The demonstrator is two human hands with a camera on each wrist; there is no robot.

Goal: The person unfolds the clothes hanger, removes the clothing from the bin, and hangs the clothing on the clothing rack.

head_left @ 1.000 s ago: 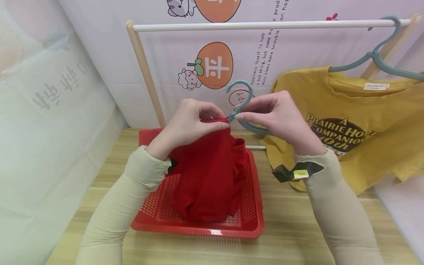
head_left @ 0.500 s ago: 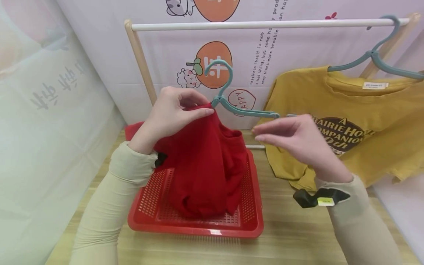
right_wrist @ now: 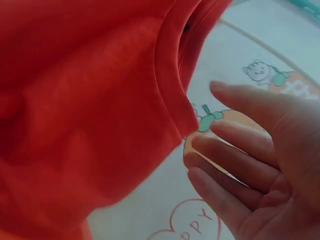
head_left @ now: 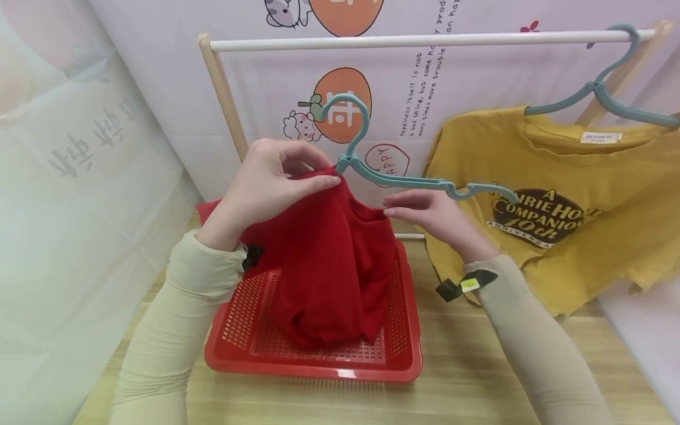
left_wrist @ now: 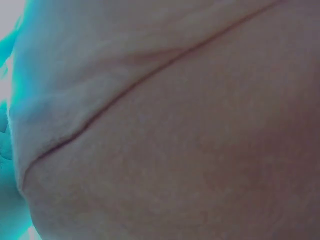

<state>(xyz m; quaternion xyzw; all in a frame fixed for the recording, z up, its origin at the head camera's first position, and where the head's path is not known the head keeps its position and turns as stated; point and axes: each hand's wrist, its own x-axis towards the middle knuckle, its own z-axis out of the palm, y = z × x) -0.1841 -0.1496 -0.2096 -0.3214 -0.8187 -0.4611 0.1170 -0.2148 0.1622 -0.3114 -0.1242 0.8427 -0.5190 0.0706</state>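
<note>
My left hand (head_left: 268, 177) pinches the red shirt (head_left: 329, 265) and the teal hanger (head_left: 395, 180) together beside the neck of the hanger. One hanger arm is hidden inside the shirt. The other sticks out to the right above the collar. At the right end of that collar are the fingertips of my right hand (head_left: 432, 213). Seen from the right wrist, the right hand (right_wrist: 250, 155) has thumb and fingers spread apart beside the collar edge of the shirt (right_wrist: 100, 110). Skin fills most of the left wrist view.
Under the shirt, a red perforated basket (head_left: 382, 373) stands on the wooden table (head_left: 467, 378). Behind is a rack with a white bar (head_left: 372, 42). A yellow printed shirt (head_left: 478, 153) hangs at its right end on another teal hanger (head_left: 560, 105).
My right hand has let go of the hanger's neck, swung right, then come back to the collar. The left hand has lifted shirt and hanger up and left, and the free hanger arm now shows.
</note>
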